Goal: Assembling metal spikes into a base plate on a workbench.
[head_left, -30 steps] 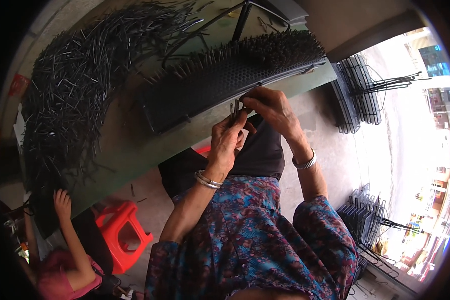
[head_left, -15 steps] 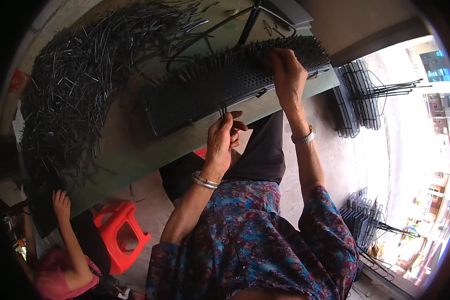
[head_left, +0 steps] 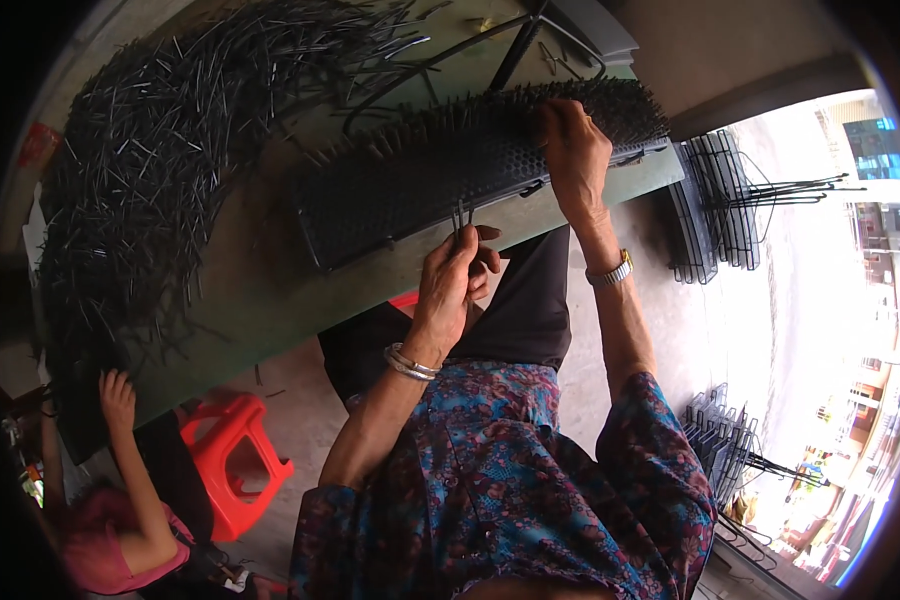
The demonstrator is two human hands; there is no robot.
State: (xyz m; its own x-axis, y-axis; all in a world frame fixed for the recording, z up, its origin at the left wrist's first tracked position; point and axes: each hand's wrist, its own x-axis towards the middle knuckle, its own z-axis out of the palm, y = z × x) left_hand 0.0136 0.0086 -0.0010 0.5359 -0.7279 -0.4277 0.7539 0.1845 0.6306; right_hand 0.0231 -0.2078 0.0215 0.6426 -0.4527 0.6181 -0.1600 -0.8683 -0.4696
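A long black panel with a honeycomb of holes (head_left: 370, 212) lies on the table in front of me. Short black strips (head_left: 625, 108) stand upright in rows along its far side and right end. Between the fingers of my left hand (head_left: 446, 292), at the panel's near edge, a few thin black strips (head_left: 460, 214) are pinched, tips pointing up. My right hand (head_left: 578, 165) is over the panel's right half, fingertips pressed together among the standing strips. Whatever those fingertips hold is hidden.
A large heap of loose black strips (head_left: 155, 160) covers the table's left side. Another person's hand (head_left: 118, 400) rests at the table's near left edge, by a red plastic stool (head_left: 235, 465). Black wire racks (head_left: 725, 195) stand on the floor to the right.
The view has shifted slightly, so the panel appears a little farther right. My right hand has moved slightly left along the panel. The left hand still pinches its strips.
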